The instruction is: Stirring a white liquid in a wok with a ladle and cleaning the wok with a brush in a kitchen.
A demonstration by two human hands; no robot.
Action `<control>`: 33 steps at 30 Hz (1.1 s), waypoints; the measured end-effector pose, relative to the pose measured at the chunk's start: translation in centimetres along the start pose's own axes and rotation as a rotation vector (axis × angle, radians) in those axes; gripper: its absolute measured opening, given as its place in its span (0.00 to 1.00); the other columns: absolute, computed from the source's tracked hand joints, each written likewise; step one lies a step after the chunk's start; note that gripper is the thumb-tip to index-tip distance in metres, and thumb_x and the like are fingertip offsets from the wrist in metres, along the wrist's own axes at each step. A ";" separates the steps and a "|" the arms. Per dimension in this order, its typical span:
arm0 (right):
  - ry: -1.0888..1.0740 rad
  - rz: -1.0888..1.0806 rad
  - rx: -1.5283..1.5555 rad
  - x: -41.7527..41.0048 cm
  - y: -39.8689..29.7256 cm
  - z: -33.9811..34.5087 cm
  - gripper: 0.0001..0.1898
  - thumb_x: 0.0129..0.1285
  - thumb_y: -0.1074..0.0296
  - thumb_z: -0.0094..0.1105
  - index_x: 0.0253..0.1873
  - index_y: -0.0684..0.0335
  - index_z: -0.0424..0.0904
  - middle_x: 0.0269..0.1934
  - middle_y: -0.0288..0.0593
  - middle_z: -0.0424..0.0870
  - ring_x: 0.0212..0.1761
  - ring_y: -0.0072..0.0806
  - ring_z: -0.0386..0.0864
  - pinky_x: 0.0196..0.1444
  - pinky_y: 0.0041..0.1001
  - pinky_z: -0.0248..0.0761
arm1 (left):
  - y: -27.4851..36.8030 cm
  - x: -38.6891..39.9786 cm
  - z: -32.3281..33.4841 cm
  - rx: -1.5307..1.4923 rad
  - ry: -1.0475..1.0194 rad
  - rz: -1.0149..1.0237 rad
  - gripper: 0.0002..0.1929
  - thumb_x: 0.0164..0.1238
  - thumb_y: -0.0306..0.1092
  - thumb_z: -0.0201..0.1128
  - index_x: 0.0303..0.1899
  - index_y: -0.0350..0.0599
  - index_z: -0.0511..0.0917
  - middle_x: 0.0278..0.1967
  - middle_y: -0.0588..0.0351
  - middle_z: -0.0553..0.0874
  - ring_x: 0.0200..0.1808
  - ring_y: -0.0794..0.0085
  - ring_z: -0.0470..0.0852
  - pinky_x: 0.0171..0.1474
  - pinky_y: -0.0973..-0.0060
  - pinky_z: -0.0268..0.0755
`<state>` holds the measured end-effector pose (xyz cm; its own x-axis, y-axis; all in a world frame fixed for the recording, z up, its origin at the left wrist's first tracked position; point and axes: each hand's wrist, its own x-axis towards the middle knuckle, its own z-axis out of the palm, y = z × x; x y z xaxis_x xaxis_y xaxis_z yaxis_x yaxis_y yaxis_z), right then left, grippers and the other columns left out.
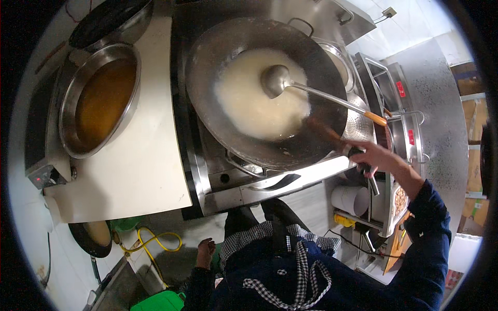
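Observation:
A large dark wok [206, 85] on the stove holds cloudy pale liquid [249, 105]. A metal ladle [275, 81] with a wooden handle end rests over it, its handle leaning across the wok's right rim. My right hand [373, 157] is at the lower right of the wok, near the ladle's handle end but apart from it. Its fingers are around a dark handle; what that handle belongs to is blurred. My left hand [206, 247] hangs low beside my apron, its fingers curled, with nothing seen in it.
Left of the stove, a steel basin [133, 91] of brown liquid stands on a pale worktop [155, 163]. A perforated steel strainer [357, 122] and a round steel pan [352, 72] lie right of the wok. A black pan [74, 237] sits at the lower left, by a yellow hose [171, 234].

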<state>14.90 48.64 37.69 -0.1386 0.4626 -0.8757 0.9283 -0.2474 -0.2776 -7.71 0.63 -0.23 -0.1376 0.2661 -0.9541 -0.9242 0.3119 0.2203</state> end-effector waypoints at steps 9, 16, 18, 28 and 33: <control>-0.228 -0.242 0.229 -0.9 0.3 8.1 0.30 0.53 0.68 0.54 0.60 0.44 0.51 0.21 0.35 0.71 0.17 0.19 0.70 0.13 0.18 0.67 | -0.5 1.2 1.2 0.085 -0.064 0.030 0.14 0.54 0.31 0.51 0.39 0.30 0.68 0.16 0.55 0.69 0.11 0.79 0.62 0.13 0.85 0.56; 0.055 -0.055 -0.026 -3.8 1.0 1.2 0.30 0.50 0.73 0.53 0.59 0.45 0.55 0.22 0.37 0.71 0.15 0.20 0.70 0.11 0.18 0.68 | 0.2 1.3 1.0 0.033 0.055 -0.027 0.12 0.54 0.26 0.49 0.40 0.30 0.67 0.17 0.56 0.68 0.14 0.78 0.63 0.15 0.84 0.58; -0.010 -0.131 -0.092 -3.7 1.4 1.7 0.32 0.49 0.74 0.53 0.60 0.50 0.53 0.23 0.37 0.72 0.16 0.19 0.70 0.12 0.17 0.69 | 0.0 1.1 1.0 0.063 0.075 -0.024 0.12 0.54 0.27 0.50 0.40 0.30 0.68 0.17 0.56 0.68 0.15 0.78 0.64 0.16 0.83 0.58; -0.285 -0.263 0.047 -4.1 -8.1 10.1 0.35 0.52 0.73 0.52 0.62 0.54 0.43 0.22 0.38 0.72 0.14 0.18 0.71 0.13 0.14 0.68 | 0.2 2.9 0.0 0.109 -0.084 -0.033 0.13 0.54 0.35 0.52 0.39 0.35 0.70 0.23 0.54 0.75 0.18 0.76 0.71 0.17 0.84 0.63; -0.187 -0.305 -0.199 -4.2 -4.2 7.9 0.34 0.50 0.72 0.53 0.61 0.51 0.47 0.21 0.42 0.73 0.13 0.20 0.70 0.12 0.17 0.67 | 0.7 3.2 0.6 0.178 -0.117 -0.057 0.13 0.54 0.34 0.52 0.39 0.35 0.71 0.21 0.56 0.74 0.17 0.76 0.70 0.15 0.82 0.62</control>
<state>8.89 41.00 39.38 -0.4613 0.3216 -0.8269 0.8810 0.0555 -0.4699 -8.61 2.30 -3.03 -0.0354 0.3441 -0.9383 -0.8504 0.4828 0.2092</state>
